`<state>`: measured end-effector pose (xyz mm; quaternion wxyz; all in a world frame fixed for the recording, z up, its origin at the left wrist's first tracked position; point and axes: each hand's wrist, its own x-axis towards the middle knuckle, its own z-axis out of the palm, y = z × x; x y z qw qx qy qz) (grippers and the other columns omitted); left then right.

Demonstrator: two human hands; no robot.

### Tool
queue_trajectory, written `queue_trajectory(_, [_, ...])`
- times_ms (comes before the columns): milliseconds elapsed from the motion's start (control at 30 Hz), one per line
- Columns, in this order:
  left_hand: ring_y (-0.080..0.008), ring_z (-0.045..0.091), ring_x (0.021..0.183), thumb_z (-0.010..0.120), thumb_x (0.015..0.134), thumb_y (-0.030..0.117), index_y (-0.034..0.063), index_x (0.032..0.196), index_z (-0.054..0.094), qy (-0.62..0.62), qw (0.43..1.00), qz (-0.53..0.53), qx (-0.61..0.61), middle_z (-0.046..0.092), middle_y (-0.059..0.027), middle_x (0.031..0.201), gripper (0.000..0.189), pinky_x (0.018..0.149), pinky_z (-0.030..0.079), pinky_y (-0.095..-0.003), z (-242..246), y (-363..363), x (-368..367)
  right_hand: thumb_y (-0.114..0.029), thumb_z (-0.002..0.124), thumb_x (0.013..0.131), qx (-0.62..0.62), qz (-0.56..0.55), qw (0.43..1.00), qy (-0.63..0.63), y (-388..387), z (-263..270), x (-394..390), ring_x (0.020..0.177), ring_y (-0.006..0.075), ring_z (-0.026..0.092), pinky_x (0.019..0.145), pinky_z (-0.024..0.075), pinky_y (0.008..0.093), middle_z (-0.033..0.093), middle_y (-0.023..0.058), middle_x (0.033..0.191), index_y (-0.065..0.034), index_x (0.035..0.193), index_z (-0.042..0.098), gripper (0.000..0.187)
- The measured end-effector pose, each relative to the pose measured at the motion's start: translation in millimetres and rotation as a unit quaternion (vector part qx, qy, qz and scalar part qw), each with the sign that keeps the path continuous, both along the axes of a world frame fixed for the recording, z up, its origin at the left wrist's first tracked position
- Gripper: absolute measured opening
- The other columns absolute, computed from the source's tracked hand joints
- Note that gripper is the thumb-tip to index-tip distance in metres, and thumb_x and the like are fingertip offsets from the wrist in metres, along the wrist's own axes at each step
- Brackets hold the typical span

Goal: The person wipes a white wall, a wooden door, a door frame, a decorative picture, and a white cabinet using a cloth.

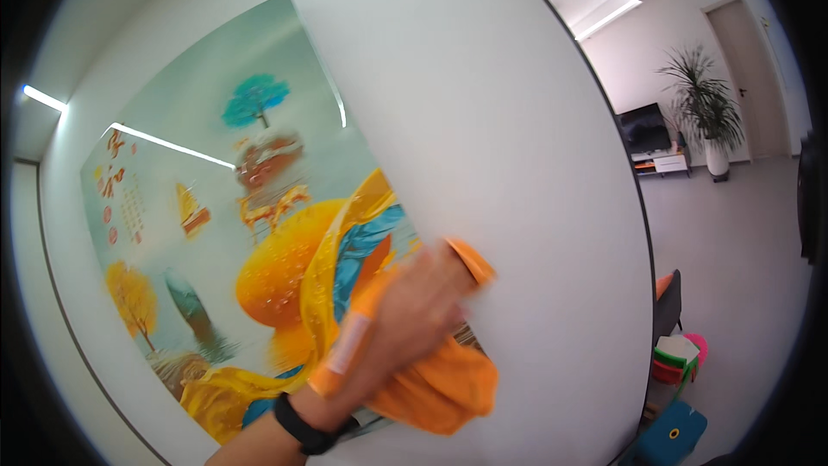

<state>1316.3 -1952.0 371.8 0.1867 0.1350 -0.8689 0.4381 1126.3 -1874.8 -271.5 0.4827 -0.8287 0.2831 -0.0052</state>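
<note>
My left hand (414, 317) is blurred and holds an orange cloth (446, 382) against the lower right part of a glossy wall picture (194, 162). Folds of the cloth hang below the palm, a strip with a pale label lies along the hand's left side, and a corner sticks out past the fingers. A black band (301, 424) circles the wrist. Printed on the picture are a yellow-orange rounded form, a draped yellow and blue fabric, a turquoise tree and a sailboat. Hand and cloth hide part of its right edge. Out of view is my right hand.
The white wall (517, 175) ends at a dark edge on the right. Beyond it stand a potted plant (717, 155), a television (645, 128) on a low cabinet, and a door (750, 77). Closer are a grey chair (668, 304), a small colourful seat (676, 362) and a blue object (673, 433).
</note>
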Motion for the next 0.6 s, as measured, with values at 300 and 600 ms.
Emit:
queue_trajectory(300, [-0.0264, 0.047, 0.128, 0.052, 0.093, 0.026, -0.0031, 0.123, 0.056, -0.309, 0.937, 0.082, -0.143, 0.052, -0.0114, 0.133, 0.042, 0.118, 0.028, -0.0425, -103.8, 42.6, 67.0, -0.016, 0.05, 0.098, -0.017, 0.098, 0.995, -0.007, -3.8, 56.2, 40.8, 0.097, 0.0348, 0.059, 0.085, 0.0482, 0.0462, 0.063, 0.0198, 0.115, -0.0053, 0.124, 0.059, 0.03])
queue_trajectory(600, [-0.0188, 0.06, 0.1, 0.048, 0.095, 0.018, 0.0, 0.109, 0.056, -0.362, 0.824, 0.345, -0.267, 0.058, -0.0058, 0.106, 0.024, 0.087, 0.05, -0.0279, -152.2, 205.9, 242.8, -0.022, 0.049, 0.098, -0.014, 0.238, 0.971, 0.009, 43.4, 42.6, 124.6, 0.102, 0.0327, 0.06, 0.092, 0.047, 0.0386, 0.063, 0.018, 0.107, -0.0079, 0.122, 0.06, 0.029])
